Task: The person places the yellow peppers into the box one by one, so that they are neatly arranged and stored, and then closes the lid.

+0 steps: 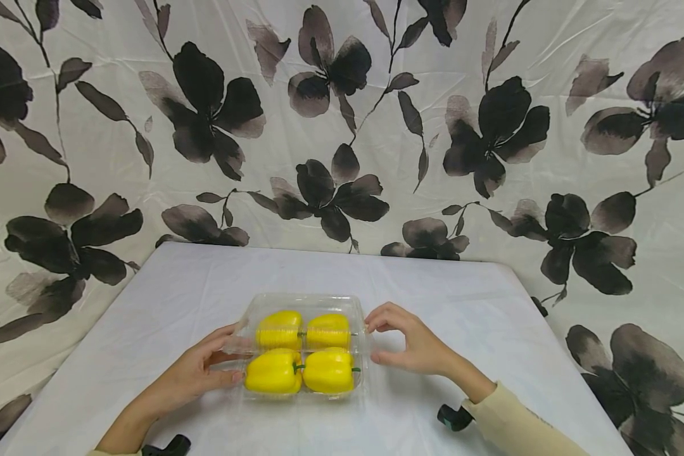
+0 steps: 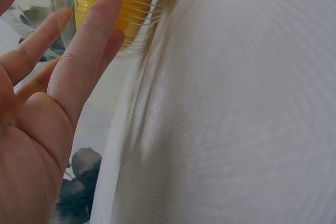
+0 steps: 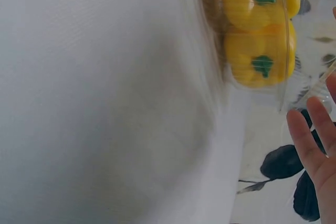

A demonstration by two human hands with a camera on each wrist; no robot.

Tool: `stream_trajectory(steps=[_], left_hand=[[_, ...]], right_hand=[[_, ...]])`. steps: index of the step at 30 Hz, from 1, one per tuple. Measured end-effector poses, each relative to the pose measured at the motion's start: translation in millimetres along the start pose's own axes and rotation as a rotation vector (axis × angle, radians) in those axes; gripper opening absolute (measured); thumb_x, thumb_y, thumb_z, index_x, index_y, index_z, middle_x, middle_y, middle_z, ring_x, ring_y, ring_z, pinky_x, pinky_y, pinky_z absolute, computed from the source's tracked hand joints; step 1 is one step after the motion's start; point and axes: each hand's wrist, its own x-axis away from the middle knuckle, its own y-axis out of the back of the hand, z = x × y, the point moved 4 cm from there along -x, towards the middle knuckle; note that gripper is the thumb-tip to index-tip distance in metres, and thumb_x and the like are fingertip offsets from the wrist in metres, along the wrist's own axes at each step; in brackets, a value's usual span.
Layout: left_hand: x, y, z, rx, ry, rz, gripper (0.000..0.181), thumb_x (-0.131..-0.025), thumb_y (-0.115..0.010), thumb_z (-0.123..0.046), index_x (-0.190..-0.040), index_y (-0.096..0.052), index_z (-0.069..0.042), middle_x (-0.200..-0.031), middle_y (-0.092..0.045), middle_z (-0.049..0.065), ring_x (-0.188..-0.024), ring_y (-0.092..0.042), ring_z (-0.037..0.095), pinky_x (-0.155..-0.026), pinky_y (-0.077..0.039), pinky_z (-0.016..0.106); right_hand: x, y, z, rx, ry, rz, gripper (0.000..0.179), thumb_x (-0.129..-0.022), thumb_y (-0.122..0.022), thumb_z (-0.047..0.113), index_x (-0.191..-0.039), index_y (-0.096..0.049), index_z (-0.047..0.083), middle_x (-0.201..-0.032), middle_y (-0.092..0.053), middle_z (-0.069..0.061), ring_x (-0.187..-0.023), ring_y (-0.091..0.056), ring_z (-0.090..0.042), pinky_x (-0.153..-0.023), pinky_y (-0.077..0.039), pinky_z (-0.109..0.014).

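Note:
A clear plastic clamshell box (image 1: 356,392) holds several yellow bell peppers (image 1: 329,370) with green stems, in two rows. Its clear lid (image 1: 308,303) stands partly raised over the back row. At the box's left side is my left hand (image 1: 196,367), thumb low and fingers along the lid edge; the left wrist view shows the fingers extended against the ribbed plastic. My right hand (image 1: 410,342) is at the right side, fingertips by the lid's edge, thumb apart below. In the right wrist view, the fingers (image 3: 307,135) lie beside the clear rim; contact is hard to tell.
A white cloth covers the table (image 1: 205,278). Behind it hangs a white curtain (image 1: 405,145) with dark flowers. Black straps or devices (image 1: 455,418) sit near both wrists.

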Motion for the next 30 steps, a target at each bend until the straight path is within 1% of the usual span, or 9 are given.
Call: stream_trajectory(steps=[5,8,11,12,13,15,17,25,30], left_hand=[[-0.7,1.6,-0.1,-0.076,-0.013,-0.039,0.045,-0.093,-0.084,-0.025,-0.135,-0.068,-0.018,-0.172,-0.03,0.017,-0.152,-0.035,0.051,-0.103,-0.042,0.01],[-0.9,2.0,-0.1,-0.09,-0.024,-0.043,0.043,-0.093,-0.084,-0.025,-0.133,-0.069,-0.02,-0.171,-0.032,0.016,-0.151,-0.035,0.051,-0.107,-0.045,0.015],[-1.3,2.1,-0.3,-0.088,-0.029,-0.037,0.042,-0.094,-0.084,-0.024,-0.133,-0.068,-0.019,-0.171,-0.031,0.016,-0.149,-0.039,0.051,-0.111,-0.052,0.032],[-1.5,2.0,-0.4,-0.081,-0.028,-0.034,0.042,-0.094,-0.083,-0.024,-0.132,-0.068,-0.019,-0.171,-0.03,0.017,-0.147,-0.041,0.051,-0.111,-0.054,0.038],[-1.7,2.1,-0.3,-0.072,-0.026,-0.03,0.042,-0.094,-0.083,-0.023,-0.132,-0.068,-0.018,-0.171,-0.03,0.017,-0.146,-0.043,0.051,-0.109,-0.055,0.036],[-1.9,2.2,0.0,-0.062,-0.023,-0.023,0.042,-0.095,-0.083,-0.022,-0.133,-0.067,-0.016,-0.172,-0.028,0.018,-0.143,-0.047,0.051,-0.108,-0.055,0.048],[-2.0,2.0,-0.1,-0.05,-0.023,-0.016,0.042,-0.095,-0.082,-0.021,-0.133,-0.067,-0.014,-0.172,-0.027,0.018,-0.14,-0.051,0.051,-0.107,-0.056,0.049],[-1.8,1.7,1.0,-0.031,-0.056,-0.007,0.044,-0.094,-0.082,-0.018,-0.135,-0.066,-0.014,-0.172,-0.027,0.018,-0.136,-0.054,0.05,-0.103,-0.054,0.024],[-1.5,1.1,1.3,-0.038,-0.068,-0.014,0.043,-0.095,-0.082,-0.018,-0.135,-0.067,-0.016,-0.172,-0.028,0.017,-0.137,-0.054,0.05,-0.101,-0.052,0.019]], right_hand=[[4.1,-2.9,-0.4,-0.015,0.005,0.01,0.035,-0.091,-0.081,0.007,-0.12,-0.068,0.023,-0.132,-0.063,-0.001,-0.121,-0.062,-0.017,-0.1,-0.061,-0.043],[5.9,-4.0,1.6,-0.024,0.022,0.015,0.029,-0.096,-0.075,0.008,-0.121,-0.068,0.021,-0.134,-0.062,-0.003,-0.121,-0.062,-0.018,-0.1,-0.06,-0.043],[7.2,-5.1,2.8,-0.026,0.033,0.021,0.024,-0.1,-0.07,0.011,-0.122,-0.068,0.02,-0.135,-0.062,-0.005,-0.121,-0.062,-0.019,-0.101,-0.06,-0.042],[7.5,-5.5,2.9,-0.027,0.035,0.022,0.023,-0.101,-0.069,0.012,-0.122,-0.068,0.019,-0.135,-0.062,-0.005,-0.121,-0.062,-0.019,-0.101,-0.06,-0.042],[7.8,-5.8,2.8,-0.028,0.033,0.022,0.022,-0.101,-0.068,0.012,-0.122,-0.068,0.019,-0.135,-0.062,-0.006,-0.121,-0.062,-0.019,-0.101,-0.06,-0.043],[8.3,-6.7,2.0,-0.029,0.029,0.023,0.022,-0.102,-0.067,0.012,-0.122,-0.068,0.02,-0.136,-0.062,-0.007,-0.121,-0.062,-0.019,-0.1,-0.06,-0.044],[9.1,-7.3,1.5,-0.035,0.024,0.023,0.024,-0.101,-0.067,0.009,-0.122,-0.068,0.02,-0.136,-0.062,-0.008,-0.121,-0.062,-0.019,-0.1,-0.06,-0.046],[11.6,-12.9,-0.2,-0.054,-0.021,0.002,0.027,-0.097,-0.071,0.007,-0.119,-0.069,0.022,-0.134,-0.062,-0.006,-0.119,-0.063,-0.019,-0.097,-0.061,-0.046],[13.7,-17.7,0.7,-0.059,-0.044,-0.016,0.023,-0.096,-0.075,0.012,-0.116,-0.07,0.021,-0.133,-0.062,-0.005,-0.118,-0.063,-0.02,-0.095,-0.062,-0.046]])
